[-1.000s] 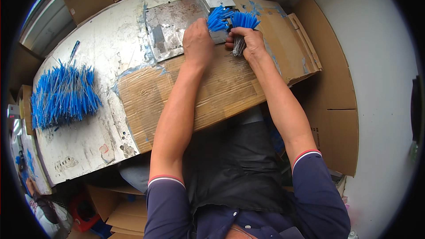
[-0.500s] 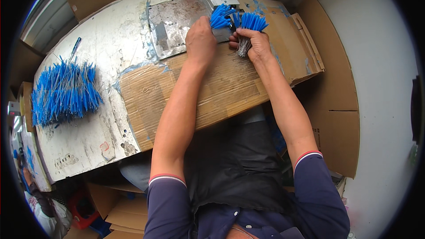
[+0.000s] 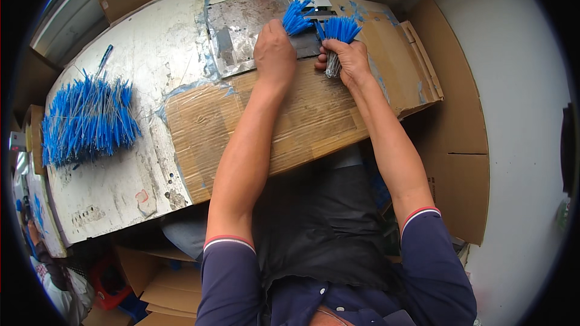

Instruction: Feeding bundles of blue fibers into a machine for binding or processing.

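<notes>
Just right of the metal plate (image 3: 244, 15), my right hand (image 3: 350, 58) grips a blue-tipped wire bundle (image 3: 340, 29); over its right end, my left hand (image 3: 276, 52) closes round another blue bunch (image 3: 297, 18). Probably light, springy, slippery: best held by the bare wire stems (image 3: 331, 69).

Left bundle (image 3: 296, 17) beside right bundle (image 3: 339, 30)
Blue ends fan out, far side; the right one's silvery wires (image 3: 332, 66) show nearer.

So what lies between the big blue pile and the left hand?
In the head view, going from the blue pile to the left hand: worn white tabletop, bluish tape, then the metal plate.
</notes>
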`<state>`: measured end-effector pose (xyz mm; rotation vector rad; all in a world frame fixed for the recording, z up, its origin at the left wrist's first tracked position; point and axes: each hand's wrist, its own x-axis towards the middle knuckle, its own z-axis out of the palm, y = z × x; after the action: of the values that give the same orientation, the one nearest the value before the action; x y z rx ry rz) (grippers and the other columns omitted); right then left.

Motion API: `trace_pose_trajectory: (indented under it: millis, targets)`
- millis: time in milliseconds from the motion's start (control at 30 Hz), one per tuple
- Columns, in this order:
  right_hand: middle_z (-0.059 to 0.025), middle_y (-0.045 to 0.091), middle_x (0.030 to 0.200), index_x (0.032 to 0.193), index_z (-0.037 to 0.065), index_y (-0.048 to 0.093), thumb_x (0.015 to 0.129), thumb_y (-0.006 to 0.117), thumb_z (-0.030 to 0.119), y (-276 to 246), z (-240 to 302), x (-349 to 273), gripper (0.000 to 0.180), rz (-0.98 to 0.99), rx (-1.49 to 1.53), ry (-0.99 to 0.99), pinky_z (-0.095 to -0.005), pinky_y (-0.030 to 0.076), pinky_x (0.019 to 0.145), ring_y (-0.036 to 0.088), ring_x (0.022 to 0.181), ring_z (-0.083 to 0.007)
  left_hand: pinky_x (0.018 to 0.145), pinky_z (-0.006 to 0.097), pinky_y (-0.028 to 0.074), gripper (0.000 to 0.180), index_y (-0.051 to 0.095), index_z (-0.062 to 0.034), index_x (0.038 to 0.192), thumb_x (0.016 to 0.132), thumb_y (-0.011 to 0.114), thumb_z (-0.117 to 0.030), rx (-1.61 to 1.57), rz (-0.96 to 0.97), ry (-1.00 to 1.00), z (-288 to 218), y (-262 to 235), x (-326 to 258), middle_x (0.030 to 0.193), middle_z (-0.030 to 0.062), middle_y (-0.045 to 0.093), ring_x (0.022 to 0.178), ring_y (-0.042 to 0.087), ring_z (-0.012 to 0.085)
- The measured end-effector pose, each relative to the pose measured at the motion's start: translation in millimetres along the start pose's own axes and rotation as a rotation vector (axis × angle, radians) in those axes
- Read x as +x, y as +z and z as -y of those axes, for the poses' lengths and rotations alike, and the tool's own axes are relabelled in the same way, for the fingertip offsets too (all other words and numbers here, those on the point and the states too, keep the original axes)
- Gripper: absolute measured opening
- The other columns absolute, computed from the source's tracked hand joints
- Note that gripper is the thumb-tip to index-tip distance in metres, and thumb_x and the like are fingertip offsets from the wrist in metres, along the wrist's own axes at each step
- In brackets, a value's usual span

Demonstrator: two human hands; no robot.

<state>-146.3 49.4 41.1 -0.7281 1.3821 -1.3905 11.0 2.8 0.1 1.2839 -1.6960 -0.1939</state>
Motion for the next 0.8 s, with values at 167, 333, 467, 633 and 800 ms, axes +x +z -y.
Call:
trace_pose_trajectory:
  millis: [167, 333, 467, 633, 800]
  targets:
    - [-0.0132, 0.064, 0.069, 0.075, -0.006, 0.062, 0.083, 0.068, 0.000, 12.8, 2.4, -4.2, 0.011, -0.056, -0.075, 0.018, -0.0383, 0.061, 0.048, 0.066, 0.055, -0.0222, 0.077, 0.048, 0.051, 0.015, 0.056, -0.0014, 0.100, 0.085, 0.055, 0.001, -0.033, -0.063, -0.003, 2.8, 1.2, -0.4, 0.092, 0.0188, 0.063, 0.088, 0.063, 0.0389]
    - [-0.0146, 0.063, 0.067, 0.073, -0.007, 0.062, 0.081, 0.067, -0.003, 15.5, 2.7, 3.8, 0.010, -0.110, -0.154, -0.011, -0.0363, 0.058, 0.045, 0.066, 0.053, -0.0250, 0.074, 0.051, 0.050, 0.010, 0.056, -0.0017, 0.098, 0.088, 0.054, -0.001, -0.070, -0.107, 0.009, 2.0, 2.2, -0.3, 0.090, 0.0193, 0.064, 0.085, 0.064, 0.0408]
    - [-0.0165, 0.064, 0.062, 0.067, -0.010, 0.063, 0.076, 0.066, -0.006, 21.6, 6.2, 9.6, 0.010, -0.179, -0.288, -0.066, -0.0382, 0.055, 0.042, 0.064, 0.048, -0.0243, 0.075, 0.050, 0.050, 0.012, 0.057, -0.0016, 0.100, 0.088, 0.054, -0.001, -0.079, -0.115, 0.012, 4.2, 3.7, 0.4, 0.090, 0.0195, 0.065, 0.085, 0.064, 0.0407]
    - [-0.0169, 0.064, 0.062, 0.067, -0.011, 0.064, 0.077, 0.067, -0.006, 22.5, 6.2, 12.8, 0.011, -0.192, -0.334, -0.064, -0.0382, 0.055, 0.042, 0.065, 0.049, -0.0252, 0.075, 0.050, 0.051, 0.012, 0.057, -0.0015, 0.100, 0.088, 0.054, -0.001, -0.079, -0.112, -0.009, 3.6, 4.5, 1.2, 0.091, 0.0197, 0.065, 0.086, 0.064, 0.0405]
    - [-0.0175, 0.064, 0.067, 0.072, -0.010, 0.062, 0.082, 0.066, -0.004, 26.9, 7.4, 10.5, 0.012, -0.201, -0.327, -0.012, -0.0377, 0.056, 0.043, 0.065, 0.051, -0.0267, 0.074, 0.050, 0.051, 0.012, 0.058, -0.0013, 0.101, 0.089, 0.054, -0.002, -0.065, -0.170, -0.010, 7.8, 3.6, 1.9, 0.089, 0.0203, 0.067, 0.084, 0.065, 0.0403]
